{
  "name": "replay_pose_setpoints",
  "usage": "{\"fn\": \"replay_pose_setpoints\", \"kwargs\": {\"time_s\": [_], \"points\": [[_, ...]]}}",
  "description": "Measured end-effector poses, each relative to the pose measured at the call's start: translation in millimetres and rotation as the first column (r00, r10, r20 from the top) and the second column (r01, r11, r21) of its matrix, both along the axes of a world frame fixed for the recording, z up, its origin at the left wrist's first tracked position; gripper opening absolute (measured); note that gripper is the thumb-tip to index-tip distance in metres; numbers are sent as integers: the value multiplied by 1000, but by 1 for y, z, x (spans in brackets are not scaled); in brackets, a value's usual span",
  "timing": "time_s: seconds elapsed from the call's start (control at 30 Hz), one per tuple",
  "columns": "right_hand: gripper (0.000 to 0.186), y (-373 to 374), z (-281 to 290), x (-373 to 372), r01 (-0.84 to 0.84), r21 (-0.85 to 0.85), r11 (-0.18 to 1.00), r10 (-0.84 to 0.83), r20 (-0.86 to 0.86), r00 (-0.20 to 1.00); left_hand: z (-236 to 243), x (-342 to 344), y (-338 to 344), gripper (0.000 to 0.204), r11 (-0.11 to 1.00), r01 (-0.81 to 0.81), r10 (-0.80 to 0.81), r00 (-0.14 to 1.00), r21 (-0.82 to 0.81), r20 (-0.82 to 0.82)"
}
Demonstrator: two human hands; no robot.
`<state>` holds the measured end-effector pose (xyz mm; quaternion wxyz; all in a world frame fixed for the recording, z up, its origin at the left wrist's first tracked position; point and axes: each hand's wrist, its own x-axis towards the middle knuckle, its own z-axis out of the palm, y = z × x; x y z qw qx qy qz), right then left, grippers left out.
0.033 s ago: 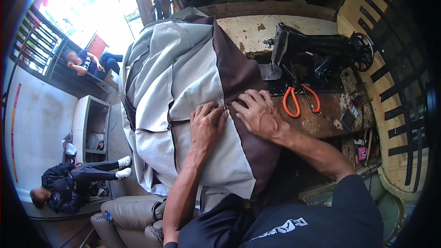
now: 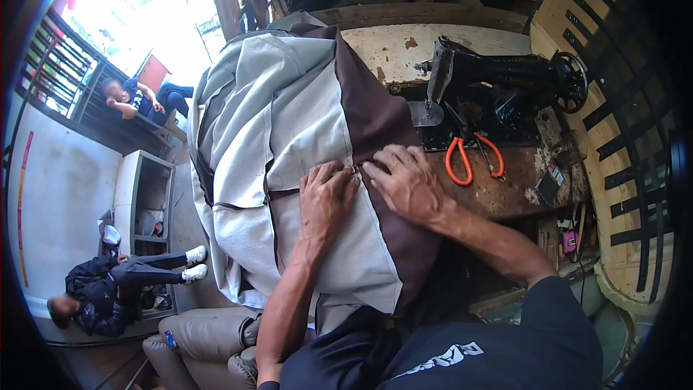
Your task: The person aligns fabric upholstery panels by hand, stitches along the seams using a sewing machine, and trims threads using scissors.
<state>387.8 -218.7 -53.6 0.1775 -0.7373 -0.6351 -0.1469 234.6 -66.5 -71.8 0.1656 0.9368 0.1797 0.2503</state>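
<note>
A large sewn fabric cover, pale grey (image 2: 307,126) with a dark brown panel (image 2: 382,119), lies bunched across my lap and the table edge. My left hand (image 2: 326,195) is closed on the grey cloth beside the seam where the two colours meet. Just across that seam my right hand (image 2: 404,182) rests on the brown panel, its thumb and fingertips pinching the cloth edge. The fingertips of both hands nearly meet at the seam. Whatever lies under the fingers is hidden. Orange-handled scissors (image 2: 458,162) lie to the right of my right hand.
A black sewing machine (image 2: 498,68) stands on the worn table (image 2: 498,198) at the far right. A slatted wooden frame (image 2: 628,137) rises at the right. Brown padded cushions (image 2: 209,332) sit at lower left. Two people sit at the left, one (image 2: 119,282) nearer, one (image 2: 141,97) farther off.
My right hand has shifted very slightly toward me at the seam. My left hand and the cover look almost the same.
</note>
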Motion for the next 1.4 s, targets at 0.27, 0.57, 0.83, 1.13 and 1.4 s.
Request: {"fn": "replay_pose_setpoints", "kwargs": {"time_s": [0.27, 0.57, 0.83, 1.13, 1.4], "points": [[33, -23, -13, -16, -114, 87, 990, 130, -200, 971, 6, 0, -1, 31, 999, 20, -19, 999, 29, -44], [29, -31, -11, -18, -222, 72, 972, 231, -143, 963, 4, -5, -3, 31, 997, 46, -43, 998, 59, -53], [30, -33, -8, -15, -185, 82, 979, 198, -208, 958, -4, -1, 0, 43, 995, 94, -85, 976, 34, -200], [31, -3, -22, 31, -68, 71, 995, 84, -240, 967, -2, 60, 35, 35, 990, 138, -137, 975, -4, -177], [30, 7, -26, 43, -106, 128, 986, 147, -379, 914, -8, 58, 37, 44, 990, 144, -143, 976, -3, -166]]}}
